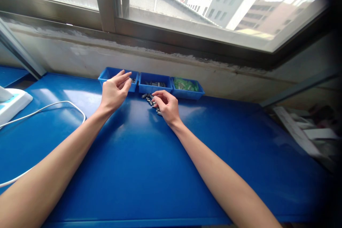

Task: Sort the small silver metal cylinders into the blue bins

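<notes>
My left hand [114, 89] is over the left blue bin [107, 73], its fingers stretched to the right and slightly apart. I see nothing held in it, though its palm side is partly hidden. Small metal pieces show in the bin just past its fingertips. My right hand [167, 105] is at a loose pile of small metal parts [148, 99] on the blue table, in front of the middle bin [155, 88]. Its thumb and forefinger are pinched together at a small dark-and-silver part; the other fingers are curled. The hand covers some of the pile.
The middle bin holds more small metal parts. A right-hand blue bin [188, 94] contains a green plastic bag [184, 83]. On the left are a white power strip [18, 103] and a white cable [61, 102]. A wall and window frame [160, 35] stand behind the bins.
</notes>
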A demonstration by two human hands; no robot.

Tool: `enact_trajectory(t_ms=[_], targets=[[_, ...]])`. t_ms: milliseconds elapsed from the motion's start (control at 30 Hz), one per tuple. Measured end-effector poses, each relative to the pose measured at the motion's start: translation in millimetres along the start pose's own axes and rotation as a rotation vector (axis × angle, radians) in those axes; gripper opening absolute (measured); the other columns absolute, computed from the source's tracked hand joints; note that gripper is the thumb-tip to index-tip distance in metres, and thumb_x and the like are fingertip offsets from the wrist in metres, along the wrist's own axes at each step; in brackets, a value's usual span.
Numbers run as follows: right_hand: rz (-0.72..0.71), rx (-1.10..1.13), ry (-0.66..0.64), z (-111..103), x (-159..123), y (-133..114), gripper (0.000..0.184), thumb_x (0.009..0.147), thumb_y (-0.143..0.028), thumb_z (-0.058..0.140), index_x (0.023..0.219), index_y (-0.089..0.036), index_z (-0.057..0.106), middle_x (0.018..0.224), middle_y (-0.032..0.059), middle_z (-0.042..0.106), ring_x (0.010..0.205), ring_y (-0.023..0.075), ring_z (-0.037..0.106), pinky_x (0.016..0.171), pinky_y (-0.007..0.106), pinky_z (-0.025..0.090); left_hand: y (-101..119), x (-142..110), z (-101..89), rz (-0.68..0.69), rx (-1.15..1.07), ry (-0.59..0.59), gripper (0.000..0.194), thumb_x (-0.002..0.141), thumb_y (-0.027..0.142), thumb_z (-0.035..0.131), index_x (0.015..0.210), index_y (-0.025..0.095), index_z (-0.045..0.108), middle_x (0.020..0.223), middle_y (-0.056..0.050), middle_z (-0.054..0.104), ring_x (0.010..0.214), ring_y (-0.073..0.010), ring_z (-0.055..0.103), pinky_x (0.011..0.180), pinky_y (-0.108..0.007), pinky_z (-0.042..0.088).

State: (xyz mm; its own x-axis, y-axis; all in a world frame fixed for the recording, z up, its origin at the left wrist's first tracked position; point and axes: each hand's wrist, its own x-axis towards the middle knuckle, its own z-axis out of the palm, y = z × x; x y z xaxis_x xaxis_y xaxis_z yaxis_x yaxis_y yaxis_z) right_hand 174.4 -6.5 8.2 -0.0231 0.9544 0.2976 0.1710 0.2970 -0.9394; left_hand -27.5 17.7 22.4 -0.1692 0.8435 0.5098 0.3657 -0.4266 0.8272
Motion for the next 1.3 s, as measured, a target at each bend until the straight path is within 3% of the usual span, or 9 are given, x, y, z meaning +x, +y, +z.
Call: enact_trajectory(t_ms=[167,333,433,633,867,1000,1100,1200,1300], targets=[[-0.013,0.006,0.017,0,1,4,0.016,0.081,-0.031,0.063,0.089,-0.019,0.07,0.074,0.0001,0.07,0.061,0.0138,0.063,0.061,0.025,0.052,-2,-9,5.3,0.264,0.197,-0.262,0.027,0.092,0.03,0.059,0.107,0.017,0.078,0.106,-0.009,0.077,0.096,-0.022,0.073,0.094,-0.035,0.058],[-0.01,0.025,0.02,-1,1,7,0.016,0.082,-0.03,0.063,0.091,-0.02,0.07,0.074,-0.0001,0.07,0.061,0.0138,0.063,0.062,0.026,0.053,-12,-17,10.5,0.501,0.427,-0.622,0.035,0.095,0.027,0.054,0.124,0.02,0.072,0.13,-0.011,0.068,0.118,-0.0273,0.062,0.104,-0.042,0.051],[-0.01,0.025,0.023,-1,1,6,0.016,0.082,-0.03,0.063,0.091,-0.02,0.07,0.073,0.0,0.069,0.061,0.0139,0.063,0.062,0.026,0.052,-15,-18,12.2,0.545,0.495,-0.657,0.036,0.096,0.026,0.052,0.126,0.02,0.07,0.127,-0.011,0.069,0.116,-0.0275,0.06,0.102,-0.042,0.052],[0.0,0.014,0.02,0,1,4,0.016,0.081,-0.031,0.063,0.09,-0.02,0.069,0.073,0.0001,0.07,0.061,0.0139,0.063,0.062,0.026,0.052,-20,-15,12.7,0.555,0.506,-0.611,0.026,0.097,0.023,0.052,0.108,0.019,0.075,0.112,-0.009,0.073,0.099,-0.025,0.061,0.092,-0.039,0.052],[-0.011,0.024,0.02,0,1,6,0.015,0.082,-0.03,0.063,0.09,-0.02,0.07,0.073,-0.0002,0.07,0.06,0.0137,0.063,0.062,0.026,0.052,-21,-17,14.0,0.486,0.469,-0.558,0.022,0.097,0.023,0.053,0.106,0.019,0.073,0.106,-0.009,0.072,0.097,-0.0247,0.061,0.09,-0.039,0.051],[-0.014,0.041,0.018,0,1,6,0.015,0.081,-0.029,0.064,0.091,-0.019,0.07,0.073,0.0,0.07,0.061,0.0145,0.063,0.062,0.027,0.053,-12,-18,17.4,0.384,0.305,-0.422,0.022,0.096,0.025,0.055,0.107,0.02,0.074,0.104,-0.008,0.072,0.097,-0.0228,0.065,0.091,-0.037,0.052],[-0.012,0.031,0.023,0,1,4,0.014,0.081,-0.029,0.064,0.089,-0.019,0.07,0.073,0.0002,0.07,0.061,0.0144,0.063,0.062,0.027,0.053,-5,-18,19.4,0.167,0.024,-0.297,0.021,0.091,0.032,0.064,0.1,0.017,0.075,0.101,-0.008,0.074,0.091,-0.021,0.07,0.088,-0.034,0.056],[-0.001,0.024,0.022,0,1,4,0.015,0.08,-0.03,0.064,0.089,-0.02,0.07,0.073,0.0003,0.07,0.061,0.0144,0.063,0.061,0.026,0.052,-3,-17,18.7,-0.108,-0.234,-0.277,0.031,0.081,0.042,0.076,0.097,0.015,0.076,0.099,-0.009,0.077,0.094,-0.0242,0.073,0.088,-0.034,0.057],[0.003,0.027,0.021,1,1,3,0.016,0.08,-0.031,0.063,0.089,-0.02,0.069,0.073,0.0004,0.07,0.061,0.0145,0.063,0.061,0.026,0.052,-5,-14,16.2,-0.247,-0.327,-0.268,0.041,0.075,0.047,0.081,0.1,0.015,0.077,0.103,-0.011,0.078,0.097,-0.0256,0.073,0.09,-0.034,0.057]])
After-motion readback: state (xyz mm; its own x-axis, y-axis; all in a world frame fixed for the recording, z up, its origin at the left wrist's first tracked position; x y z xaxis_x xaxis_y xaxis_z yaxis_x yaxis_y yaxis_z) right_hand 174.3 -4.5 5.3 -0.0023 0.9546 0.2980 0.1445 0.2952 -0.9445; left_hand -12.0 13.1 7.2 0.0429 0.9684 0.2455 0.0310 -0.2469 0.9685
